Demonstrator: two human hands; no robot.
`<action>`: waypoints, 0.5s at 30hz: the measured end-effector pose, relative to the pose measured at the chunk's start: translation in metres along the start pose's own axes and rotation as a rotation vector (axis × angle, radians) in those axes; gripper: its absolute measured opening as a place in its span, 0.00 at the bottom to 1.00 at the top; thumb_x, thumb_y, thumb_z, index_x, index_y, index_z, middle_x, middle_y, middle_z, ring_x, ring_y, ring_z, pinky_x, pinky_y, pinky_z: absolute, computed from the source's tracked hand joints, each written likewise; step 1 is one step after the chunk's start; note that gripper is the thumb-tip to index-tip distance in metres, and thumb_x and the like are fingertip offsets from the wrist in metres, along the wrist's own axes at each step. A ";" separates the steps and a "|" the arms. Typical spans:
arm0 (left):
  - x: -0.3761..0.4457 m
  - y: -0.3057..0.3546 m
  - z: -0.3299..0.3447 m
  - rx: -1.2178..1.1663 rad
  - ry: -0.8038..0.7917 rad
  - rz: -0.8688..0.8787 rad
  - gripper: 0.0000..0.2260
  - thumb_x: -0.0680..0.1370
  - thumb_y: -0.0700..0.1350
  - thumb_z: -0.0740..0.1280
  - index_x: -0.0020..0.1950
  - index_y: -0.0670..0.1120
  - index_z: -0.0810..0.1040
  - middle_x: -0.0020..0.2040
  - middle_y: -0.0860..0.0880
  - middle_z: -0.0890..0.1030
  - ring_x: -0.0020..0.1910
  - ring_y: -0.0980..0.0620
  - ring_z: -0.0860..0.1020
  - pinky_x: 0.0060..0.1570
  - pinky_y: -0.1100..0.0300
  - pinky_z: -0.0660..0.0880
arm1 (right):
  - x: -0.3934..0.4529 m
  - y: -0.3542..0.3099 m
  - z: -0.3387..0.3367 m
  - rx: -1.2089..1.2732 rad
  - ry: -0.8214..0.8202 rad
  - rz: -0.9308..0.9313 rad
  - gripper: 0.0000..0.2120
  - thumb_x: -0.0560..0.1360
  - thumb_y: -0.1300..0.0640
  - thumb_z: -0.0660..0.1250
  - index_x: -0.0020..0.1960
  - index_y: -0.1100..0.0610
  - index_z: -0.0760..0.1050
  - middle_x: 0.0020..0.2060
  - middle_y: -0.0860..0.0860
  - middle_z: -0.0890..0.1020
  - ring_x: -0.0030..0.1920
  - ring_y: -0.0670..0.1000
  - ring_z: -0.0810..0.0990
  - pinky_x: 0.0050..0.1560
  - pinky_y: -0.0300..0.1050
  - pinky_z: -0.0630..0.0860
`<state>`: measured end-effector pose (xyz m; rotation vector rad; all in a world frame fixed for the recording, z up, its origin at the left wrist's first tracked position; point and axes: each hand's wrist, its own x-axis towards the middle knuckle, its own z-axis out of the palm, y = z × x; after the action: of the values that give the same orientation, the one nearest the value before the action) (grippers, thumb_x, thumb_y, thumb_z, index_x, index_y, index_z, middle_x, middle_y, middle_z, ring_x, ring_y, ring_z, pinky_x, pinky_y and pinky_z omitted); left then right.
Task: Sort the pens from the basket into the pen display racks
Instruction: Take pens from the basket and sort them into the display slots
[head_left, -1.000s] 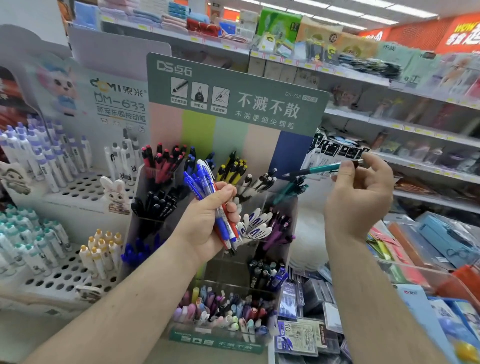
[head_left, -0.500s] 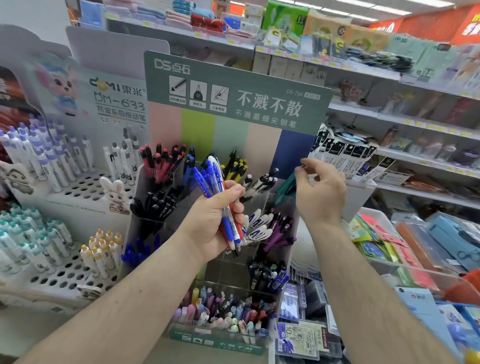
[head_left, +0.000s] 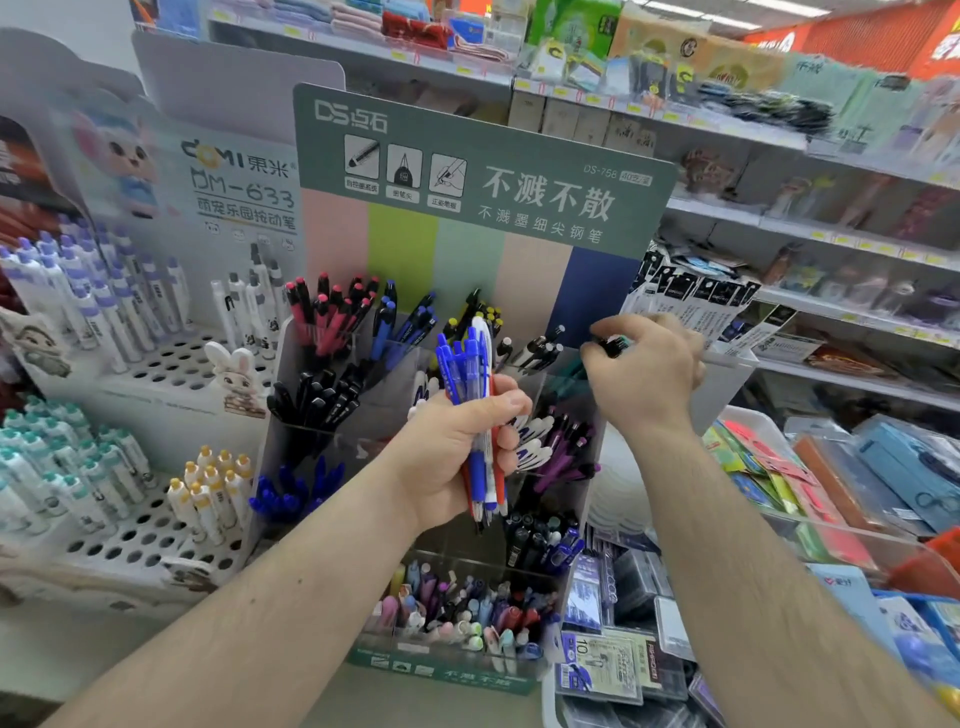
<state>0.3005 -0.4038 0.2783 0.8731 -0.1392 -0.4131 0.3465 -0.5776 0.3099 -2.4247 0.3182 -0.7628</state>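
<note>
Shop shelving stacked with stationery ran across the back, and in front of it stood the green-headed pen display rack, its clear compartments stepping down toward the camera. Red-capped pens filled the top-left compartment, blue ones sat just beside them, black pens the tier below, purple ones off to the right. And the left hand was up in front of the rack, fingers and thumb wrapped tight round a bundle of pens, mostly blue with white and red barrels among them, clicker ends pointing up. Over on the right, the right hand was at the rack's upper-right compartment, fingers curled, pinching a teal pen by its dark top end; the barrel was hidden behind the hand. More teal pens lay in the compartment just below that grip. A white pegboard stand with lilac-capped pens stood to the left. No basket showed in this view.
</note>
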 end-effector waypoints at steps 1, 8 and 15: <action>-0.001 -0.001 -0.002 0.020 -0.020 -0.014 0.10 0.70 0.36 0.72 0.46 0.45 0.74 0.36 0.48 0.79 0.27 0.55 0.72 0.25 0.63 0.71 | -0.005 -0.002 -0.003 0.022 0.054 -0.010 0.11 0.74 0.53 0.71 0.55 0.46 0.82 0.56 0.49 0.77 0.63 0.55 0.67 0.61 0.49 0.62; -0.012 -0.005 -0.009 0.116 -0.201 -0.149 0.11 0.69 0.35 0.65 0.50 0.42 0.75 0.39 0.48 0.80 0.26 0.55 0.71 0.26 0.63 0.69 | -0.053 -0.034 -0.014 0.656 -0.377 0.105 0.02 0.77 0.57 0.71 0.49 0.51 0.81 0.34 0.45 0.80 0.29 0.42 0.75 0.35 0.41 0.74; -0.022 -0.006 -0.020 0.198 -0.240 -0.205 0.07 0.71 0.38 0.67 0.49 0.44 0.78 0.38 0.48 0.79 0.29 0.54 0.75 0.28 0.63 0.71 | -0.065 -0.033 -0.011 0.770 -0.391 0.170 0.08 0.78 0.63 0.68 0.41 0.56 0.79 0.32 0.51 0.79 0.28 0.43 0.73 0.31 0.37 0.72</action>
<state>0.2845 -0.3837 0.2617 1.0352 -0.3176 -0.7051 0.2898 -0.5314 0.3073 -1.7279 0.0496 -0.2446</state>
